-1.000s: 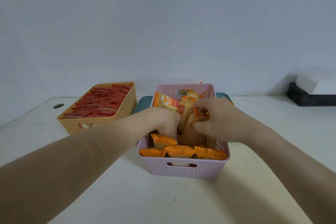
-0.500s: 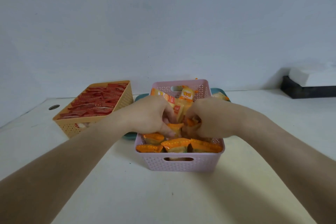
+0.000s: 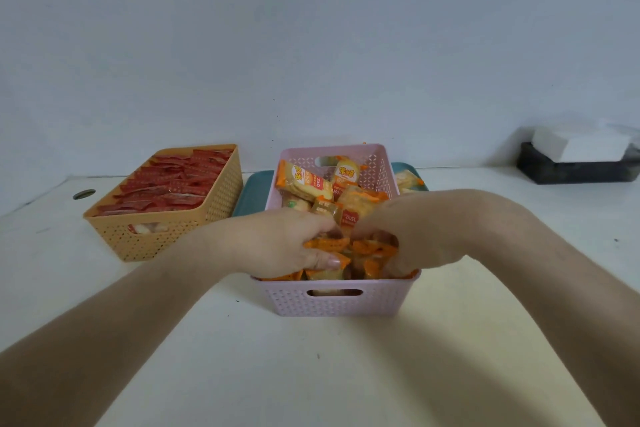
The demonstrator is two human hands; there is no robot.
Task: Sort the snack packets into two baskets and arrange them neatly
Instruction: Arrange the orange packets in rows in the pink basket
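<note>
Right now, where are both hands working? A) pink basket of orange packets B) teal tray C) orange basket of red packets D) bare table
A: the left hand and right hand both grip orange packets inside the pink basket.

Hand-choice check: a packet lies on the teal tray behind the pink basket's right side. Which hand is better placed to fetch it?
Probably the right hand: it is at the pink basket's right side, nearer the packet on the teal tray; the left hand is farther.

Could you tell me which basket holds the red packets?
The orange basket on the left: it holds red packets, whereas the pink basket holds orange packets.
</note>
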